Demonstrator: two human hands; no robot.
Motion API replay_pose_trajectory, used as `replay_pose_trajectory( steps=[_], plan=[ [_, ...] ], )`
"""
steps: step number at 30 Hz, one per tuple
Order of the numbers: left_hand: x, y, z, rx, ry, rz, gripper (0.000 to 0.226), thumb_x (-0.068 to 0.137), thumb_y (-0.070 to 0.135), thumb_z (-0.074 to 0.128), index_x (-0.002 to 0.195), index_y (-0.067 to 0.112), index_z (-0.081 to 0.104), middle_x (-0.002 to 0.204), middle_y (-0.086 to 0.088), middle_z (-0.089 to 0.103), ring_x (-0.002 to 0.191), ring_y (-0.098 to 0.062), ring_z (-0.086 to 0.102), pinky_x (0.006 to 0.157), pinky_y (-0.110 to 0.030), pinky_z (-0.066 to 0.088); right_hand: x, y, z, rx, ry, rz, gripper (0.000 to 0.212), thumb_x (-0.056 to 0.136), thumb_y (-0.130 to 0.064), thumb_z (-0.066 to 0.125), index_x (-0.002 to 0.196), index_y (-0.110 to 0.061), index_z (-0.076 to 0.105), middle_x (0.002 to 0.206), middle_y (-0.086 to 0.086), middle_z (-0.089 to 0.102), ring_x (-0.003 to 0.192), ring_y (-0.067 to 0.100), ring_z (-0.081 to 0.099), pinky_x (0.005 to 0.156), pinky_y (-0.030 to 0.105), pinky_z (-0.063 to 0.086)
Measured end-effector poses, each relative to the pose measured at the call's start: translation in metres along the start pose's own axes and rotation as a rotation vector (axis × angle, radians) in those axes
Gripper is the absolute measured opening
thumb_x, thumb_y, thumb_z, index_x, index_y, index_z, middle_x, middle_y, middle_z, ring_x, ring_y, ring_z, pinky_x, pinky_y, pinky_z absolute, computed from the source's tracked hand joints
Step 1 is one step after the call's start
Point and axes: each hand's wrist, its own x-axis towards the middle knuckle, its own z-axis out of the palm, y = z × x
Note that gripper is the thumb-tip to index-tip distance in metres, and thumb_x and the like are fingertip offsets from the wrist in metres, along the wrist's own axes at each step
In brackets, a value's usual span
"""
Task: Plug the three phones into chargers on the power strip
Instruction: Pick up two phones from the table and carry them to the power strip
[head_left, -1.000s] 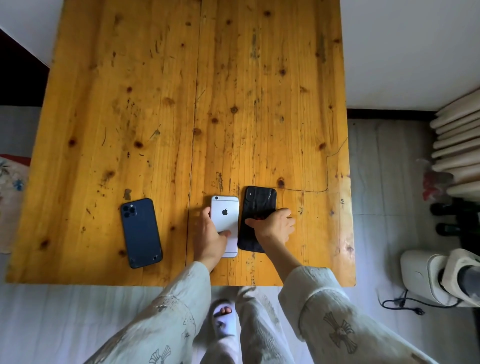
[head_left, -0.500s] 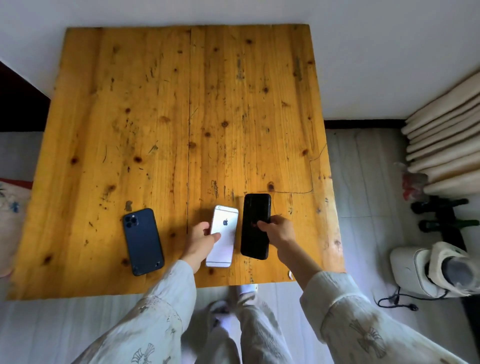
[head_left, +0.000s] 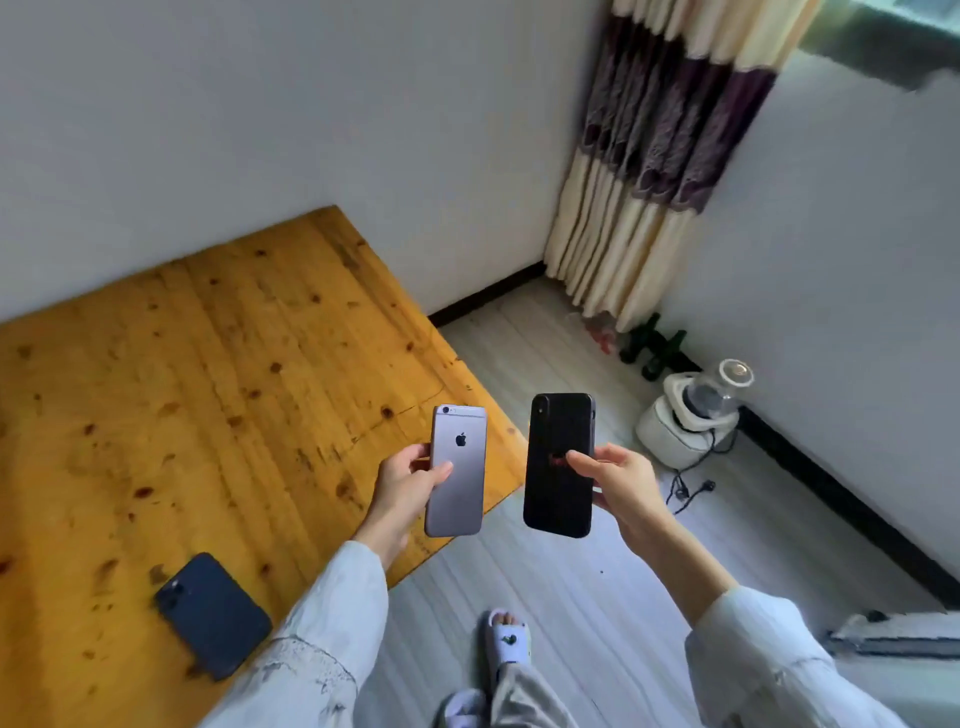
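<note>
Up off the wooden table (head_left: 218, 374), my left hand (head_left: 400, 483) grips the silver phone (head_left: 457, 470) and my right hand (head_left: 621, 480) grips the black phone (head_left: 558, 465) just beside it, while the dark blue phone (head_left: 213, 616) lies flat on the table below my left hand.

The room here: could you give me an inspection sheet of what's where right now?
Surface: wooden table, knotty, scuffed.
Job's things: silver phone and black phone held in the air, backs to camera; dark blue phone lies on the table near its edge. Chargers, power strip: nothing seen.
Clutter: nothing seen.
Hands: left hand pinches the silver phone; right hand pinches the black one.
Cables: black cord with plug on floor by white appliance.
Surroundings: curtain, dark bottles, white walls.
</note>
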Motion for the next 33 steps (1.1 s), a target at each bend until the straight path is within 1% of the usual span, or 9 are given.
replay_pose_trajectory(
  steps=[6, 11, 13, 18, 21, 25, 27, 29, 33],
  plan=[
    [-0.053, 0.024, 0.104, 0.108, -0.306, 0.080, 0.020, 0.086, 0.003, 0.057, 0.102, 0.014, 0.056, 0.088, 0.001, 0.064, 0.079, -0.014, 0.060, 0.061, -0.025, 0.046, -0.072, 0.024, -0.128, 0.281, 0.271, -0.054, 0.022, 0.086, -0.010, 0.060, 0.102, 0.006, 0.061, 0.094, 0.018, 0.066, 0.083, 0.026, 0.061, 0.079, 0.039, 0.047],
    [-0.115, 0.039, 0.227, 0.252, -0.549, 0.179, 0.018, 0.083, 0.000, 0.060, 0.094, 0.014, 0.057, 0.077, 0.004, 0.063, 0.068, -0.010, 0.058, 0.056, -0.023, 0.043, -0.143, 0.071, -0.243, 0.479, 0.533, -0.095, 0.021, 0.086, -0.011, 0.060, 0.101, 0.003, 0.063, 0.094, 0.017, 0.066, 0.084, 0.026, 0.060, 0.080, 0.040, 0.048],
    [-0.150, 0.038, 0.282, 0.296, -0.663, 0.207, 0.017, 0.083, 0.001, 0.060, 0.091, 0.015, 0.058, 0.075, 0.004, 0.064, 0.066, -0.010, 0.058, 0.055, -0.024, 0.044, -0.174, 0.095, -0.292, 0.549, 0.635, -0.107, 0.021, 0.087, -0.012, 0.060, 0.102, 0.001, 0.063, 0.093, 0.015, 0.066, 0.085, 0.024, 0.060, 0.080, 0.038, 0.048],
    [-0.266, 0.014, 0.420, 0.354, -0.947, 0.247, 0.016, 0.084, 0.001, 0.057, 0.089, 0.016, 0.060, 0.072, 0.002, 0.066, 0.060, -0.010, 0.060, 0.050, -0.020, 0.047, -0.264, 0.167, -0.414, 0.703, 0.880, -0.133, 0.023, 0.086, -0.011, 0.060, 0.104, 0.003, 0.062, 0.092, 0.013, 0.065, 0.073, 0.017, 0.060, 0.061, 0.025, 0.048],
    [-0.346, -0.013, 0.495, 0.373, -1.103, 0.255, 0.015, 0.085, 0.002, 0.058, 0.085, 0.017, 0.062, 0.066, 0.006, 0.069, 0.053, -0.005, 0.061, 0.051, -0.020, 0.047, -0.322, 0.215, -0.478, 0.778, 1.015, -0.156, 0.022, 0.087, -0.011, 0.059, 0.105, 0.002, 0.062, 0.094, 0.013, 0.066, 0.076, 0.019, 0.062, 0.061, 0.026, 0.049],
    [-0.451, -0.056, 0.572, 0.448, -1.329, 0.238, 0.014, 0.085, 0.002, 0.057, 0.090, 0.014, 0.062, 0.066, 0.006, 0.071, 0.057, -0.008, 0.063, 0.051, -0.018, 0.048, -0.403, 0.279, -0.543, 0.883, 1.241, -0.166, 0.019, 0.087, -0.009, 0.059, 0.102, 0.002, 0.064, 0.099, 0.016, 0.067, 0.086, 0.024, 0.062, 0.069, 0.029, 0.051],
    [-0.499, -0.077, 0.603, 0.505, -1.439, 0.249, 0.015, 0.086, 0.003, 0.056, 0.089, 0.016, 0.063, 0.071, 0.004, 0.070, 0.064, -0.010, 0.063, 0.056, -0.020, 0.046, -0.441, 0.309, -0.567, 0.925, 1.332, -0.186, 0.008, 0.086, -0.008, 0.059, 0.088, -0.004, 0.066, 0.090, 0.012, 0.068, 0.080, 0.021, 0.063, 0.068, 0.027, 0.052],
    [-0.543, -0.099, 0.634, 0.565, -1.543, 0.264, 0.013, 0.086, 0.004, 0.056, 0.091, 0.013, 0.064, 0.079, -0.003, 0.068, 0.075, -0.017, 0.060, 0.064, -0.027, 0.044, -0.476, 0.339, -0.586, 0.962, 1.444, -0.192, 0.009, 0.085, -0.006, 0.060, 0.078, -0.008, 0.064, 0.082, 0.008, 0.067, 0.074, 0.019, 0.062, 0.065, 0.026, 0.050],
    [-0.622, -0.150, 0.696, 0.665, -1.700, 0.256, 0.018, 0.086, 0.005, 0.056, 0.102, 0.005, 0.063, 0.091, -0.012, 0.066, 0.085, -0.024, 0.059, 0.068, -0.030, 0.044, -0.539, 0.396, -0.619, 1.055, 1.627, -0.170, 0.006, 0.084, -0.007, 0.060, 0.080, -0.007, 0.064, 0.083, 0.011, 0.066, 0.076, 0.021, 0.060, 0.071, 0.030, 0.048]
  ],
)
